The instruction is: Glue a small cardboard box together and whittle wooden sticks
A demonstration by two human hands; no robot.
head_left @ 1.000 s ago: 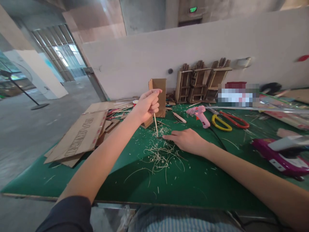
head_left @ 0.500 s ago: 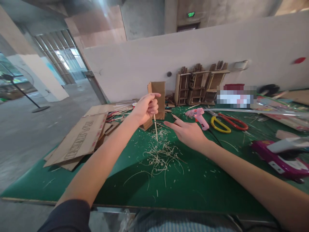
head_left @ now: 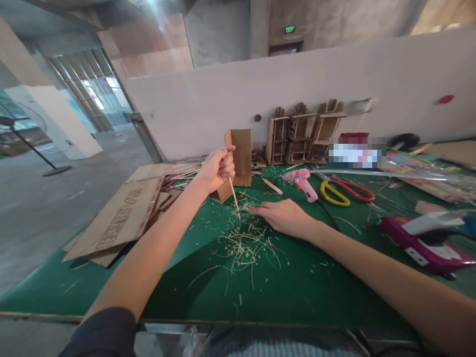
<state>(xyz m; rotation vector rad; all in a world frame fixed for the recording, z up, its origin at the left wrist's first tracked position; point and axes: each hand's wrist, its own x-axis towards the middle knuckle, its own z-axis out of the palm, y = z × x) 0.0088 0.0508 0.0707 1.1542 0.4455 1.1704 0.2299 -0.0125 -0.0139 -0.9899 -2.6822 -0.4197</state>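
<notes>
My left hand (head_left: pixel 216 170) is closed in a fist around a thin wooden stick (head_left: pixel 234 197), which slants down to the green mat (head_left: pixel 297 282). My right hand (head_left: pixel 282 216) lies low on the mat, fingers stretched toward the stick's lower tip and touching or almost touching it. A pile of pale wood shavings (head_left: pixel 243 244) is spread on the mat just in front of both hands. A small open cardboard box (head_left: pixel 240 154) stands right behind my left hand.
A pink glue gun (head_left: pixel 303 181), yellow-handled scissors (head_left: pixel 334 194) and red-handled scissors (head_left: pixel 355 189) lie to the right. A purple and white tool (head_left: pixel 427 238) sits at the far right. Flat cardboard sheets (head_left: pixel 119 218) cover the left. Small cardboard frames (head_left: pixel 301 133) lean on the white wall.
My right hand had lifted off the mat with fingers spread, then came back down to the stick's tip. My left hand kept hold of the stick, tilting it slightly.
</notes>
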